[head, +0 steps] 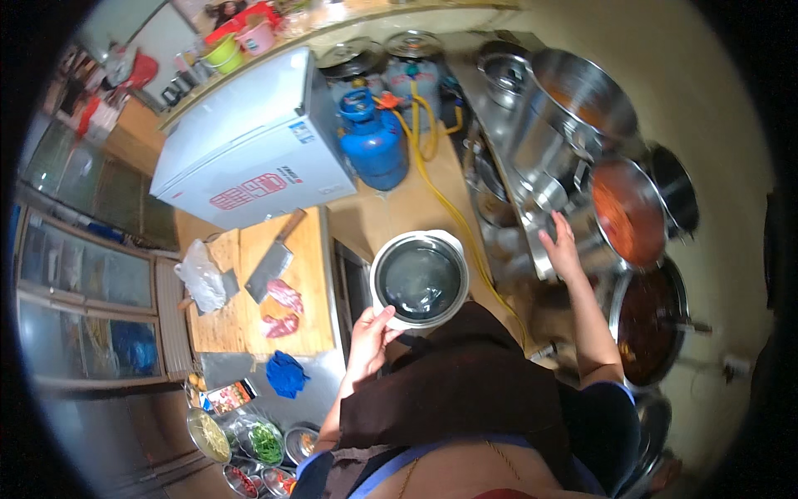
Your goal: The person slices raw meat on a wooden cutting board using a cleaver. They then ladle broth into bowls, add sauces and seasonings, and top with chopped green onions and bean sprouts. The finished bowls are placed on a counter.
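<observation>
My left hand (369,344) grips the near-left rim of a round white bowl with a steel inside (374,274), thumb over the edge. Clear liquid (418,277) fills much of the bowl, which is held level in front of my apron (461,387). Over on the right, my right hand (563,248) is stretched out with fingers apart and nothing in it. Nearest to it are a small metal cup or pan (548,192) and a tall steel pot of red-orange contents (662,215).
A cleaver (269,272) and two pieces of raw meat (285,294) lie on a wooden cutting board (315,249). Beyond stand a white chest freezer (249,150) and a blue gas cylinder (377,150); a yellow hose (446,203) crosses the floor. A dark-filled pot (682,293) stands right.
</observation>
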`<state>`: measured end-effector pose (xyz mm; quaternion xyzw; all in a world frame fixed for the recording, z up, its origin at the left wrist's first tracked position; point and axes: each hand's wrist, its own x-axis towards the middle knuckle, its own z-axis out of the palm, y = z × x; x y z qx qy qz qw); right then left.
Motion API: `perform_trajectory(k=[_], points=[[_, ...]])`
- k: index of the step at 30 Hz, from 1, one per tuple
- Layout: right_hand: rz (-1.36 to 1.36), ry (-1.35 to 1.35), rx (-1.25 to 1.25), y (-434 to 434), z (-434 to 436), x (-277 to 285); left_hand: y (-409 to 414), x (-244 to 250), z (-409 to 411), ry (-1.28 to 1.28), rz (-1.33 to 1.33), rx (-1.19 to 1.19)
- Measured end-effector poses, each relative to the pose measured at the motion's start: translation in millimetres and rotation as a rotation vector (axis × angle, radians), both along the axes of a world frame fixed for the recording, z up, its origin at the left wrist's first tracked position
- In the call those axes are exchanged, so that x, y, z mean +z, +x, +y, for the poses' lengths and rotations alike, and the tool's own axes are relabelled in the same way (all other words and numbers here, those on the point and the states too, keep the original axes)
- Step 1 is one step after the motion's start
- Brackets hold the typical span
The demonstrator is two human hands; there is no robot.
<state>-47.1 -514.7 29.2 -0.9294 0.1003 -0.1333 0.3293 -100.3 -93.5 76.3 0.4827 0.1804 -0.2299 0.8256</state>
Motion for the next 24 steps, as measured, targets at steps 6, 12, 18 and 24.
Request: perform_trajectory(k=[6, 12, 18, 24], points=[[-0.144, 0.242, -0.085, 278, -9, -5, 113, -3, -2, -0.071, -0.013, 0.246], [-0.086, 0.33, -0.489, 532, -96, -43, 233, -29, -16, -0.03, -0.088, 0.487], [0.423, -0.03, -0.515, 635, -222, -114, 333, -13, -24, -0.044, -0.071, 0.601], [0.963, -0.425, -0.208, 662, -240, -161, 420, 13, -54, 0.15, 0.016, 0.654]])
